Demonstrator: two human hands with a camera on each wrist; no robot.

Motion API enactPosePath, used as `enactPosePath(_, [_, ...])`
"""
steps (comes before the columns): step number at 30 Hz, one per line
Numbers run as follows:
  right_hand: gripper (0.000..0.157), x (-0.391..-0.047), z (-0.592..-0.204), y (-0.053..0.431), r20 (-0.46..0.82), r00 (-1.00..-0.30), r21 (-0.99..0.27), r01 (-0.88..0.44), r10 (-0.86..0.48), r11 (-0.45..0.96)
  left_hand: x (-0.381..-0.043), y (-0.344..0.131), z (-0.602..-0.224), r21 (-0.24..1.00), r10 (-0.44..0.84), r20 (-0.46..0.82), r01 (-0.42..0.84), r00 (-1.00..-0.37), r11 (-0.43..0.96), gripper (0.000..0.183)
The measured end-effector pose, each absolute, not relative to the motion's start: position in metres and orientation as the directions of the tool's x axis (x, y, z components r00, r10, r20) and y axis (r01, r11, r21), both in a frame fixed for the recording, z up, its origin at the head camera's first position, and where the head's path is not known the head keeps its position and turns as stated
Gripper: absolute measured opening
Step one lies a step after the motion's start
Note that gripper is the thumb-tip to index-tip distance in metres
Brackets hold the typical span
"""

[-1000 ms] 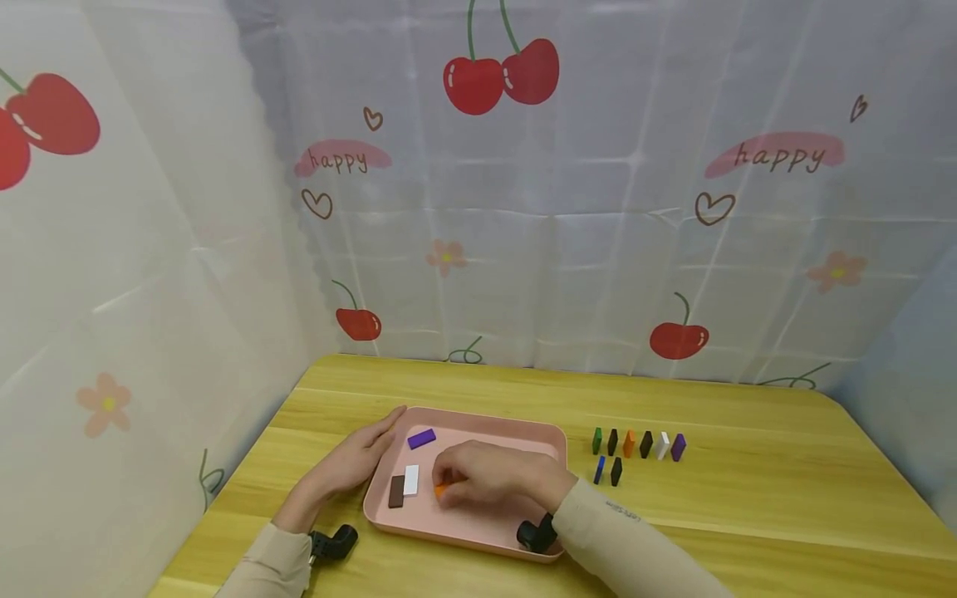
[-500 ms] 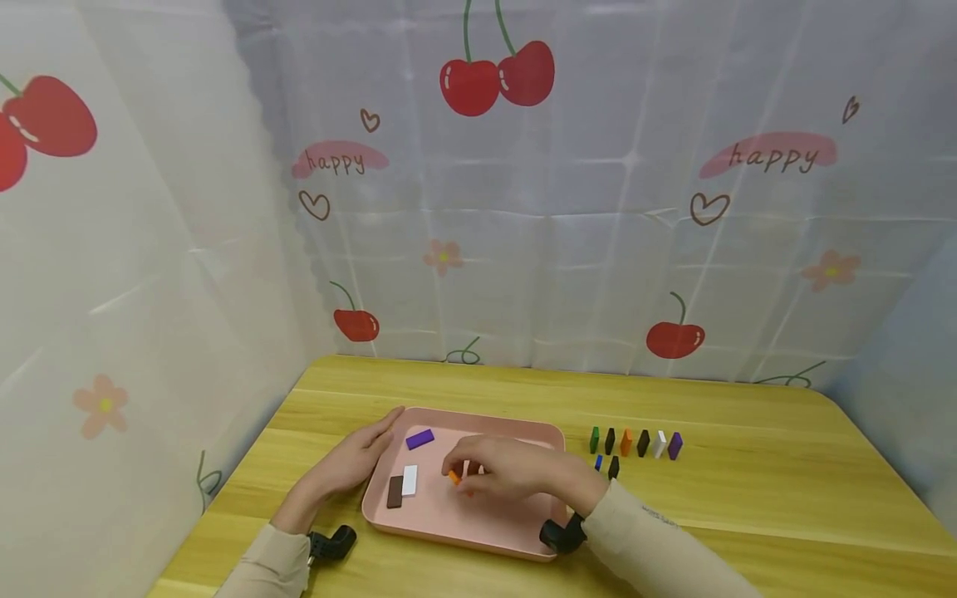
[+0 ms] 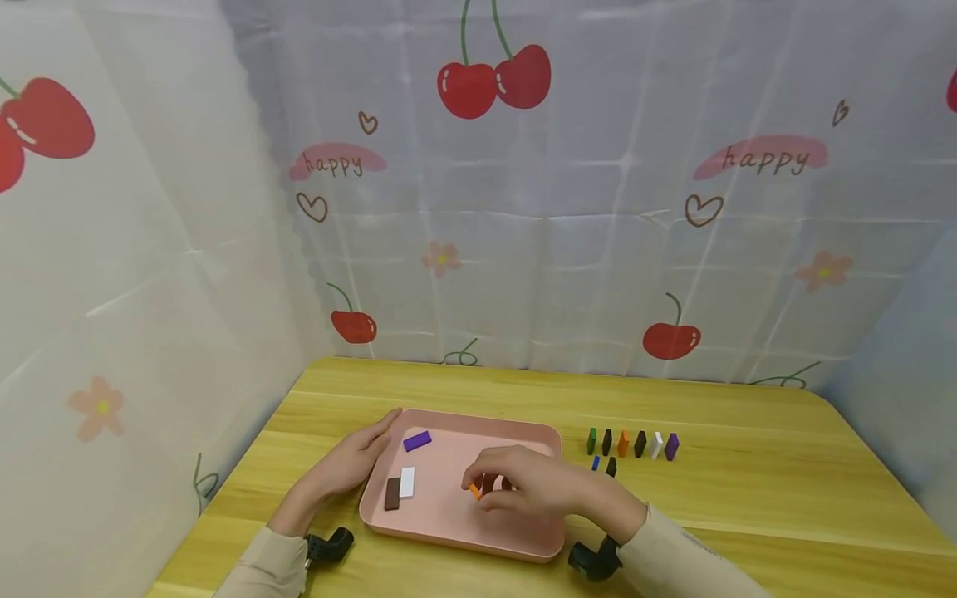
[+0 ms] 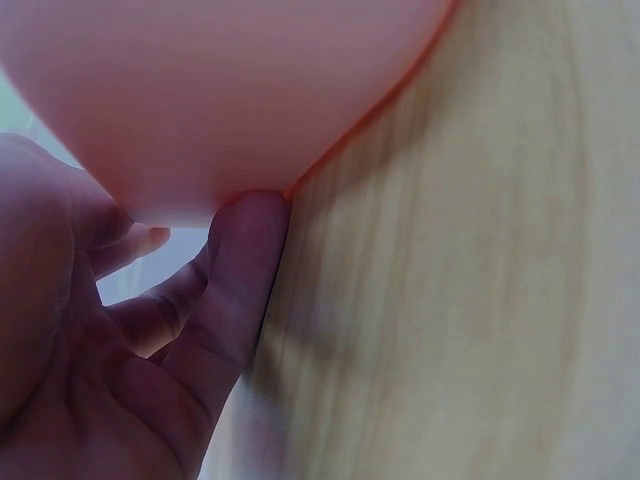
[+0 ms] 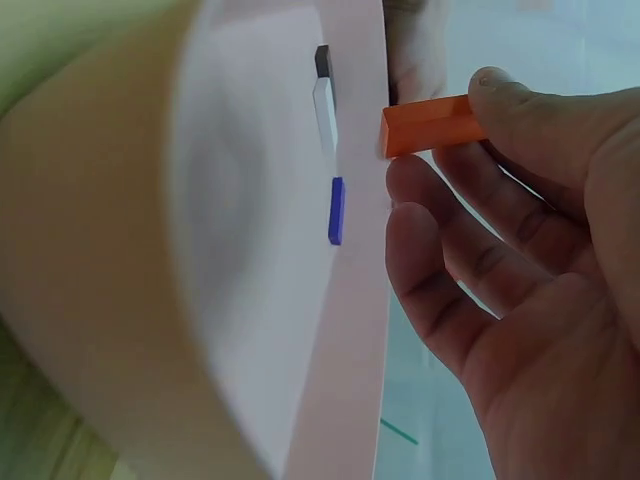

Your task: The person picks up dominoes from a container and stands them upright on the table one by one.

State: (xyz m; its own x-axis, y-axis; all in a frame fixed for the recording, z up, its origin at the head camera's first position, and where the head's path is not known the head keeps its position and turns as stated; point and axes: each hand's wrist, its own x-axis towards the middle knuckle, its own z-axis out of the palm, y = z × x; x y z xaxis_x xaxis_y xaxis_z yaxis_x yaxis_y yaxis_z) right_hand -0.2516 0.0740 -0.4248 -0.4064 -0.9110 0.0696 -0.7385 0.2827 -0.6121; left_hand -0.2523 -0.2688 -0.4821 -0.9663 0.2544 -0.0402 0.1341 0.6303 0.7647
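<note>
My right hand pinches an orange domino between thumb and fingers, over the right half of a pink tray. Inside the tray lie a purple domino near the back left, and a white domino side by side with a dark brown domino. My left hand rests along the tray's left side, fingers extended, fingertips touching the outer wall, as the left wrist view shows too.
Right of the tray, several dominoes stand upright in a row on the wooden table, from a green domino to a purple one. In front of them stand a blue domino and a black domino, partly hidden by my right arm.
My right hand has lifted the orange domino off the tray floor and carried it to the right. The left hand has stayed at the tray's side.
</note>
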Motion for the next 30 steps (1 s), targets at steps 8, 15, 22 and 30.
enactPosePath(8, [0.02, -0.243, -0.427, 0.101, 0.089, -0.496, -0.723, -0.629, -0.863, 0.287, -0.251, -0.271, -0.483, 0.764, 0.244, -0.04, 0.128, -0.969, 0.632, 0.052])
enactPosePath(15, [0.025, -0.238, -0.434, 0.13, 0.127, -0.566, -0.74, -0.601, -0.815, 0.302, -0.251, -0.271, -0.484, 0.764, 0.256, -0.025, 0.146, -0.966, 0.628, 0.053])
enactPosePath(22, [0.02, -0.235, -0.436, 0.156, 0.203, -0.594, -0.731, -0.621, -0.778, 0.283, -0.251, -0.271, -0.485, 0.755, 0.253, -0.03, 0.144, -0.967, 0.64, 0.053])
enactPosePath(30, [0.026, -0.229, -0.444, 0.181, 0.201, -0.657, -0.746, -0.583, -0.727, 0.321, -0.252, -0.269, -0.484, 0.747, 0.245, -0.036, 0.137, -0.969, 0.651, 0.053])
